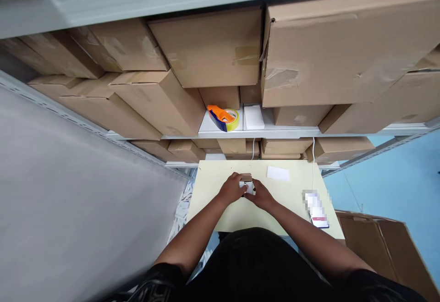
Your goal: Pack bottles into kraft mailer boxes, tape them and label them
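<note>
Over the middle of the pale yellow table [209, 201], a small white box [250, 186] is held between my two hands. Its brown flap [245, 176] stands up at the far side. My left hand [233, 188] grips the box's left side, with the thumb reaching across its front. From the right, my right hand [261, 194] closes its fingers on the other side. What lies inside the box is too small to make out.
On the table lie a white paper [278, 173] and, at right, a blurred-out phone-like item [315, 208] near a white cable [313, 160]. Above, a shelf [240, 134] carries an orange tape dispenser [222, 118] and several cardboard boxes [209, 50]. A large carton [385, 242] stands at right.
</note>
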A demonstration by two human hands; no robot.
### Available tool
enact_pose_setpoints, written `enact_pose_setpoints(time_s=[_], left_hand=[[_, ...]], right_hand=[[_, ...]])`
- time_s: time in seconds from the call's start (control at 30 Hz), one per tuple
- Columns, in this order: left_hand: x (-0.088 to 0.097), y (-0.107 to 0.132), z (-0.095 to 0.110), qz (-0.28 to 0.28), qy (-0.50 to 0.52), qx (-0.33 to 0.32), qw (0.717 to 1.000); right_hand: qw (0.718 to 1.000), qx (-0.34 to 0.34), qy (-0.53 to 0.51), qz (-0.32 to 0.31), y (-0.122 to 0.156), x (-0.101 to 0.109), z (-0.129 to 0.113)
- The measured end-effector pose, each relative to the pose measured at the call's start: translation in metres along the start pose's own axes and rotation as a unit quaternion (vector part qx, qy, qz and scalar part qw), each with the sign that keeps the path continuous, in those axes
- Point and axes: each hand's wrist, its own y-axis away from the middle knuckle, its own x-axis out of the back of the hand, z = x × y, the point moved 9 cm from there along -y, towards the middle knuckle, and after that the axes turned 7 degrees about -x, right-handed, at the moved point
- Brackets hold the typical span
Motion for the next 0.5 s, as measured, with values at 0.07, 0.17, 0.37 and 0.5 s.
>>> enact_pose_setpoints(time_s=[0.07,0.17,0.37,0.5], left_hand=[[-0.004,0.004,-0.003,-0.011,0.031,0.038,0.999],[0.001,0.005,-0.004,-0.027,0.039,0.049,0.998],[0.017,0.013,-0.014,-0.013,0.066,0.004,0.998],[0.019,0.023,-0.014,0.029,0.063,-0.072,0.995]], right_hand=[[0.999,-0.033,0.02,0.0,-0.001,-0.002,-0.002],[0.996,-0.076,0.048,0.008,0.0,-0.002,-0.008],[0.989,-0.11,0.086,0.057,0.008,0.004,-0.012],[0.983,-0.128,0.097,0.088,0.01,-0.001,-0.01]])
